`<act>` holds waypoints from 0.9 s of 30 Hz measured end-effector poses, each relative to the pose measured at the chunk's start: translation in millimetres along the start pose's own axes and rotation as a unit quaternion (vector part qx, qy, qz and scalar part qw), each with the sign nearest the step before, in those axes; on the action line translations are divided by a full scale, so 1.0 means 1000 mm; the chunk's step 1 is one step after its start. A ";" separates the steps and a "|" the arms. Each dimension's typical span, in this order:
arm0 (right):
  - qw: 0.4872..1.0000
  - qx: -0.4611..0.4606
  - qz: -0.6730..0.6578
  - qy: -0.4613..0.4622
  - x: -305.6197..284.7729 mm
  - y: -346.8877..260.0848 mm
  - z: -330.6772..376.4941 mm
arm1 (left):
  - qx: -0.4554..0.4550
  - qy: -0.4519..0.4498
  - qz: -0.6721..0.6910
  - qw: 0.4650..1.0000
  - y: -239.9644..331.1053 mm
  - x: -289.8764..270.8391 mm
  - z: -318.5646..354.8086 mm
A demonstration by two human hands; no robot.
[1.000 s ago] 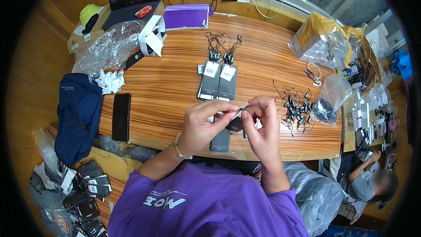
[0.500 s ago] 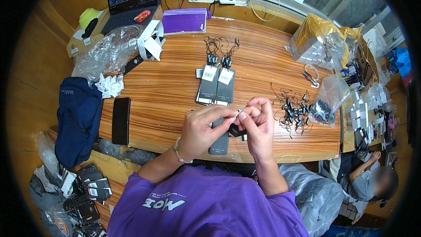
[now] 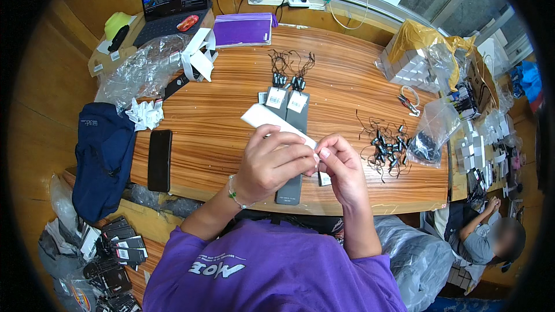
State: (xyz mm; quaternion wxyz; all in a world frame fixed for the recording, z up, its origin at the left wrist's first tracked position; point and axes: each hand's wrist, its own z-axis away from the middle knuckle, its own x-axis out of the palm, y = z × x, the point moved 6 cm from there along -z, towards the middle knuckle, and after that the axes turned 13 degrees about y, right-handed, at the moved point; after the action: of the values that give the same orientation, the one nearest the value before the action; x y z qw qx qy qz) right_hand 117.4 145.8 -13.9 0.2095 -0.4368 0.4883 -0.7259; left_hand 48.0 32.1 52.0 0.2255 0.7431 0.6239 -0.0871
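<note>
White flat sleeve (image 3: 272,120) sits slanted above the bench (image 3: 219,133), left hand (image 3: 272,164) clamped on its near end to steady it while right hand (image 3: 341,167) fingers pinch its tip.

white flat strip (image 3: 272,120) | tilted, far end up-left | held above wooden table, over grey sleeve (image 3: 291,182)
</note>
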 end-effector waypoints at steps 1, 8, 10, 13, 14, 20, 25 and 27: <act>1.000 -0.022 0.003 0.010 -0.001 0.001 -0.001 | 0.006 -0.011 0.010 1.000 0.000 0.002 0.001; 0.957 -0.197 -0.182 0.108 -0.016 -0.039 -0.006 | -0.041 0.005 0.074 0.996 -0.005 0.005 0.007; 0.947 -0.244 -0.195 0.075 -0.013 -0.053 -0.006 | -0.071 0.026 0.099 0.992 -0.010 0.006 0.011; 0.946 -0.230 -0.226 0.012 -0.006 -0.057 -0.009 | -0.143 0.049 0.155 0.976 -0.018 0.011 0.020; 0.945 -0.215 -0.245 0.001 -0.003 -0.056 -0.010 | -0.173 0.047 0.172 0.969 -0.020 0.014 0.022; 0.926 -0.120 -0.358 -0.002 0.001 -0.041 -0.020 | -0.268 0.029 0.214 0.939 -0.031 0.029 0.033; 0.926 -0.115 -0.361 0.005 0.000 -0.038 -0.020 | -0.301 0.018 0.224 0.927 -0.026 0.034 0.029; 0.925 -0.111 -0.363 0.008 0.002 -0.037 -0.019 | -0.300 0.008 0.199 0.933 -0.026 0.038 0.033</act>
State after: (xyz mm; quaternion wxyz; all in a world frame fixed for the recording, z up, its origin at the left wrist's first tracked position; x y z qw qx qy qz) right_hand 104.8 170.9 17.4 -0.1221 -0.5991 0.3750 -0.6968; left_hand 35.5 54.4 1.4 0.4458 0.7507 0.4617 0.1564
